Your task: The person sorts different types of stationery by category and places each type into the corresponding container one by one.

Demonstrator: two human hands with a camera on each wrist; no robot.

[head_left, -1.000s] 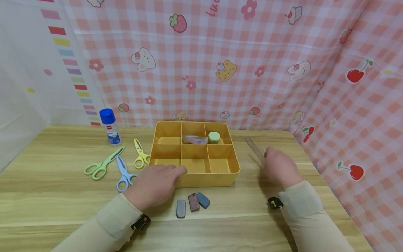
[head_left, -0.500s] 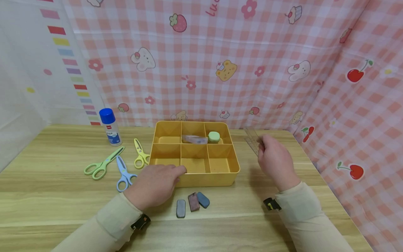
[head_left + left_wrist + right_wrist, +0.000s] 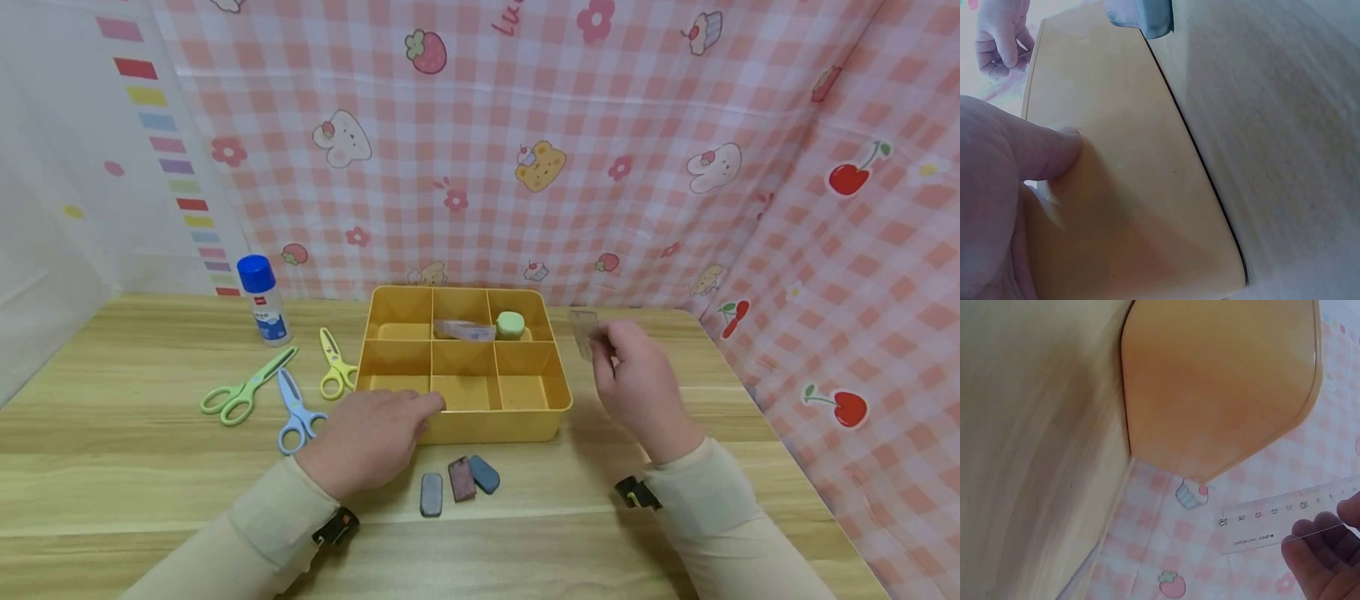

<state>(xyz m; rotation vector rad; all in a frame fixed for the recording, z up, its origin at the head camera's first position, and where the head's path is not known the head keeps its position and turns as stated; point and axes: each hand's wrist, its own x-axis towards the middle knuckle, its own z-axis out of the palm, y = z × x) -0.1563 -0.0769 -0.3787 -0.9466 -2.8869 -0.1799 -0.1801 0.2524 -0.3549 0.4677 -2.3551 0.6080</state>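
Note:
My left hand [image 3: 367, 437] holds the near wall of a yellow six-compartment organizer box [image 3: 495, 427]. In the left wrist view its thumb [image 3: 1054, 150] presses the outside of that wall, the fingers mostly hidden. Right of the box, my right hand [image 3: 641, 387] pinches a clear plastic ruler [image 3: 583, 333] between thumb and fingers. The ruler's printed numbers show in the right wrist view, raised off the table and apart from the box. A pale green rounded item [image 3: 511, 325] sits in the back right compartment, and a translucent item [image 3: 465, 331] lies in the back middle one.
Green scissors [image 3: 247, 387], blue scissors [image 3: 297, 412] and yellow scissors [image 3: 335, 367] lie left of the box. A blue-capped glue bottle [image 3: 262, 302] stands behind them. Grey [image 3: 431, 494], purple [image 3: 462, 479] and blue [image 3: 484, 474] small blocks lie in front.
My right hand has lifted the ruler off the table, turned it and carried it left toward the box. The left hand stays on the box wall.

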